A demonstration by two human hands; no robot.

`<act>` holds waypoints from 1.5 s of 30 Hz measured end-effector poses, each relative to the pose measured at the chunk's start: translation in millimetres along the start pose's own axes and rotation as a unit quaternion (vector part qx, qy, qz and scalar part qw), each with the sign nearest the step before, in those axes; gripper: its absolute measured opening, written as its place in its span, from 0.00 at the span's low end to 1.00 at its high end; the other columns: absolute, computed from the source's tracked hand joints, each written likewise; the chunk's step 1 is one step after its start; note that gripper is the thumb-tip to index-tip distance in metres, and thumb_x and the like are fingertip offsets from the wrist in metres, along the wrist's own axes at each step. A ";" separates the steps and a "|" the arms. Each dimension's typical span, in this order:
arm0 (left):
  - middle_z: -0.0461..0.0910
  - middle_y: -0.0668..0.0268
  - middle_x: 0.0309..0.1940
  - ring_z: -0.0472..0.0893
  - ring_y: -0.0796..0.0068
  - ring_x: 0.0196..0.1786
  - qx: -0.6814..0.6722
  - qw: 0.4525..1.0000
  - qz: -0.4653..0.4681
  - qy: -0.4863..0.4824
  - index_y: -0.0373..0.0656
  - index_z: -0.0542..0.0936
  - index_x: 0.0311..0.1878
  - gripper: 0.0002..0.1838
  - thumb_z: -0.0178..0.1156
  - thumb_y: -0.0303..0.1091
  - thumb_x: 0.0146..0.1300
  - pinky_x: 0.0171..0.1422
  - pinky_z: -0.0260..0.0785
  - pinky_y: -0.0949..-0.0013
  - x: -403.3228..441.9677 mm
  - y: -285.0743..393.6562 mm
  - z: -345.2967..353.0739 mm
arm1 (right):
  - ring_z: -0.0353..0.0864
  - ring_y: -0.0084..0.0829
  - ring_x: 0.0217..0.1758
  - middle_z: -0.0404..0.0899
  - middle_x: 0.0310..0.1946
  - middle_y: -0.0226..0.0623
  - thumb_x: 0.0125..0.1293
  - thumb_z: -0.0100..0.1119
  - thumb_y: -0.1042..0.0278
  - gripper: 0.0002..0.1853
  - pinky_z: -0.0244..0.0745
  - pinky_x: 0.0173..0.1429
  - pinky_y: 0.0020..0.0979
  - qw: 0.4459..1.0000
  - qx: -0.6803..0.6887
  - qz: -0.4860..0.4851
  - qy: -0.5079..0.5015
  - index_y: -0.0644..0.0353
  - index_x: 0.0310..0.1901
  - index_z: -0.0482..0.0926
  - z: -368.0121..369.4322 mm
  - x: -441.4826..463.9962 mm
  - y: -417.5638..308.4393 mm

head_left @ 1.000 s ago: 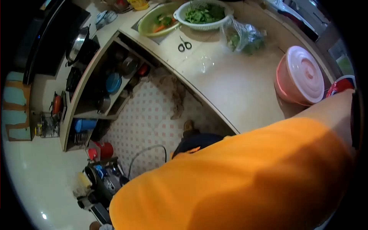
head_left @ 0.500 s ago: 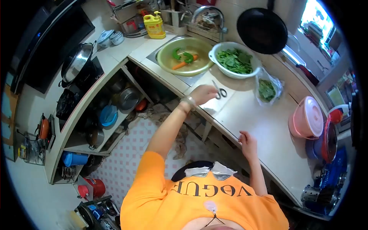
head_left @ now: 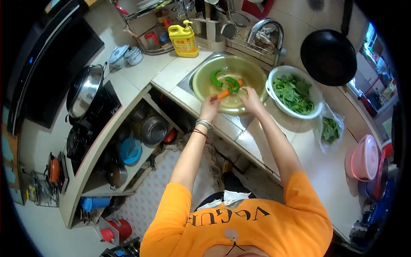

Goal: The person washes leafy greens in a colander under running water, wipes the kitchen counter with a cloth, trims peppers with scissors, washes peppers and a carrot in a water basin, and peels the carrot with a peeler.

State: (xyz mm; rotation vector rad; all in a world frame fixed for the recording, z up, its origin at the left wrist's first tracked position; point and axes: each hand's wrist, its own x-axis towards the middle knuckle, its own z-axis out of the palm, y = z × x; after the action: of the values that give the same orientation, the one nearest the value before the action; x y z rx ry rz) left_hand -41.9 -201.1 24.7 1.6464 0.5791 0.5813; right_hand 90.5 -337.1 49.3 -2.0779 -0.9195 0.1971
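Observation:
A wide yellow-green basin (head_left: pixel 201 70) holds water, two curved green peppers (head_left: pixel 216 78) and an orange carrot (head_left: pixel 223 94). My left hand (head_left: pixel 209 108) reaches over the near rim, its fingers closed on the carrot's near end. Across the basin's right side, my right hand (head_left: pixel 251 102) is held with thumb and fingers apart, close to a pepper and the carrot's far part. I see nothing between its fingers. The basin rests at the sink (head_left: pixel 187 82). To the right, a white colander (head_left: pixel 316 110) is filled with leafy greens (head_left: pixel 293 95).
A plastic bag of greens (head_left: pixel 330 129) lies right of the colander, and a pink lidded bucket (head_left: pixel 362 158) stands farther along. Behind the basin are the faucet (head_left: pixel 280 37) and a yellow detergent bottle (head_left: pixel 184 40). A black pan (head_left: pixel 328 57) hangs on the wall.
My left hand has gone from beside the scissors on the counter to the carrot. My right hand has moved up from the counter's front edge to the basin. The scissors no longer show.

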 end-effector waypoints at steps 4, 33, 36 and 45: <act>0.73 0.65 0.28 0.72 0.78 0.32 0.057 0.998 0.003 0.016 0.33 0.71 0.44 0.13 0.53 0.30 0.56 0.35 0.65 0.77 100.0 -46.4 -10.6 | 0.62 0.45 0.55 0.63 0.51 0.52 0.53 0.57 0.62 0.25 0.61 0.57 0.40 0.981 -0.160 0.102 0.035 0.64 0.50 0.64 75.2 100.7 33.1; 0.74 0.63 0.29 0.74 0.63 0.33 -0.381 0.831 -0.399 -0.070 0.45 0.68 0.46 0.24 0.44 0.57 0.60 0.39 0.69 0.58 232.2 -110.5 68.3 | 0.74 0.53 0.31 0.75 0.26 0.53 0.58 0.48 0.66 0.10 0.69 0.38 0.46 0.947 -0.181 0.265 0.014 0.64 0.32 0.74 132.6 108.1 35.8; 0.74 0.65 0.25 0.73 0.68 0.28 -0.348 0.861 -0.359 -0.092 0.44 0.70 0.42 0.18 0.51 0.49 0.59 0.33 0.69 0.65 237.9 -135.7 73.8 | 0.74 0.52 0.29 0.74 0.25 0.53 0.58 0.47 0.65 0.10 0.68 0.36 0.46 0.964 -0.164 0.201 0.056 0.64 0.33 0.72 136.2 108.5 45.9; 0.69 0.68 0.16 0.67 0.75 0.18 -0.338 0.783 -0.472 -0.223 0.46 0.70 0.26 0.10 0.53 0.39 0.59 0.22 0.63 0.73 232.8 -123.4 55.6 | 0.74 0.51 0.26 0.73 0.21 0.55 0.59 0.44 0.67 0.12 0.69 0.33 0.46 0.985 -0.121 0.119 0.012 0.68 0.35 0.71 144.2 107.1 43.1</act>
State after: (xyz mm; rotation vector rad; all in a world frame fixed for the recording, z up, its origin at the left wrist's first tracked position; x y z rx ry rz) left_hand 162.7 -70.8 -92.4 0.6038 0.6478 -0.3383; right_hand 128.0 -190.4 -56.3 -2.4106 -0.7061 0.1916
